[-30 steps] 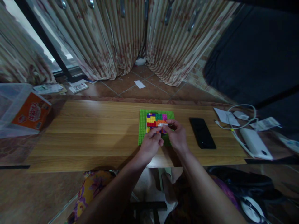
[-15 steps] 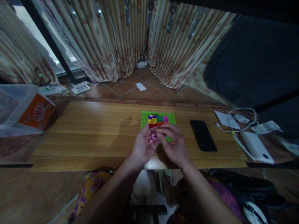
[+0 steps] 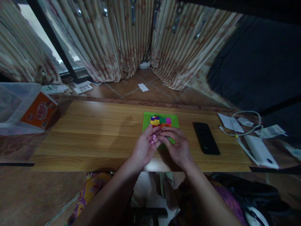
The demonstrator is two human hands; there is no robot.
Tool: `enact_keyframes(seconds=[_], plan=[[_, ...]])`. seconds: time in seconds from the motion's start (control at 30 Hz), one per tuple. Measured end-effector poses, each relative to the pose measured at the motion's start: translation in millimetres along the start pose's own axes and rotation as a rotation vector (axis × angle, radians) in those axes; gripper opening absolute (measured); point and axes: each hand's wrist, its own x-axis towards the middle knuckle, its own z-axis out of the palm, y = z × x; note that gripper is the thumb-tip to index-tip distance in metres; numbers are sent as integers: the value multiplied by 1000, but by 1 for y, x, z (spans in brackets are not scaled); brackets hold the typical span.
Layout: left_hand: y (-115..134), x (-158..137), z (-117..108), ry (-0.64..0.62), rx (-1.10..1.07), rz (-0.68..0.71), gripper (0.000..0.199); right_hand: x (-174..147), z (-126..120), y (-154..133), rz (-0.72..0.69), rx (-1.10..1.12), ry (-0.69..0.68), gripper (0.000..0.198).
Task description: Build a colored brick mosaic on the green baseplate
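Observation:
My left hand point(image 3: 144, 147) is turned palm up and cupped around several small pink toy bricks point(image 3: 153, 139). Close against its fingers, my right hand point(image 3: 176, 145) has its thumb and fingertips pinched together over the palm; whatever is between them is too small to make out. Just beyond both hands lies a green studded baseplate point(image 3: 146, 116), partly covered by them. Yellow, purple, green, pink, orange and red bricks point(image 3: 162, 121) are pressed onto it in a block. The near part of the plate is hidden by my hands.
The wooden bench top point(image 3: 94, 135) carries a black phone point(image 3: 206, 138) right of my hands. Farther right are a white cable point(image 3: 249, 135), papers and a white power bank point(image 3: 261, 151). A clear plastic bin point(image 3: 16, 110) with an orange label stands at the left, beyond the bench end.
The view has shifted slightly, so the surroundings sit a little farther right. Some pink bricks lie differently in my left palm; my hands keep nearly the same pose.

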Motion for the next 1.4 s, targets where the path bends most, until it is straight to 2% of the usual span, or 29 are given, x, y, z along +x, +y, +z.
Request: enact_keyframes(seconds=[0.1, 0.2, 0.37, 0.5, 0.7, 0.83, 0.97, 1.23, 1.4], plan=[[0, -2, -3, 75, 213, 65, 19, 3, -4, 9, 144, 81, 162, 12], [2, -3, -6, 76, 322, 45, 19, 7, -10, 18, 218, 108, 198, 14], [1, -5, -3, 81, 376, 32, 21, 10, -6, 20, 132, 53, 73, 16], [-6, -3, -2, 94, 451, 53, 19, 10, -2, 19, 41, -108, -12, 19], [-20, 9, -8, 9, 608, 155, 13, 10, -1, 23, -22, -296, -32, 25], [-26, 15, -9, -81, 765, 232, 23, 10, 0, 24, -5, -312, 13, 26], [-28, 18, -8, -88, 817, 255, 28, 10, -2, 23, 64, -235, 60, 23], [-28, 17, -8, -85, 787, 261, 30, 11, 5, 28, 323, -78, 168, 27], [-28, 17, -7, -81, 778, 262, 31, 12, 12, 35, 384, -14, 209, 30]])
